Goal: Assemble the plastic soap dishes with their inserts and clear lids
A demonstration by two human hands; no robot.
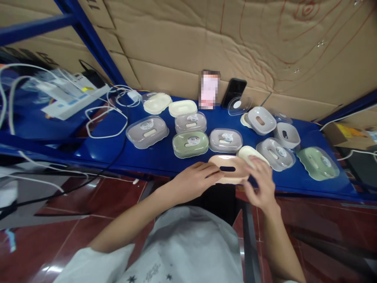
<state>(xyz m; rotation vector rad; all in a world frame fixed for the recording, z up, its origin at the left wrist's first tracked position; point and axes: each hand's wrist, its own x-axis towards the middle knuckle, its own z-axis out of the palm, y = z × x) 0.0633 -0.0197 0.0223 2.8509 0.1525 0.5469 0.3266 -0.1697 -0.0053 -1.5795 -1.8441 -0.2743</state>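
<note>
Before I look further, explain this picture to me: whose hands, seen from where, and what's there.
There is no machine: these are a person's bare hands, seen by one camera worn on the head. The left hand holds a slotted peach dish. The right hand, slightly blurred, is at the dish's other end, near a cream tray; whether it grips is unclear. On the blue table lie clear-lidded grey dishes and green dishes; two phones stand behind, by the cardboard, and a white power strip lies to the left.
</note>
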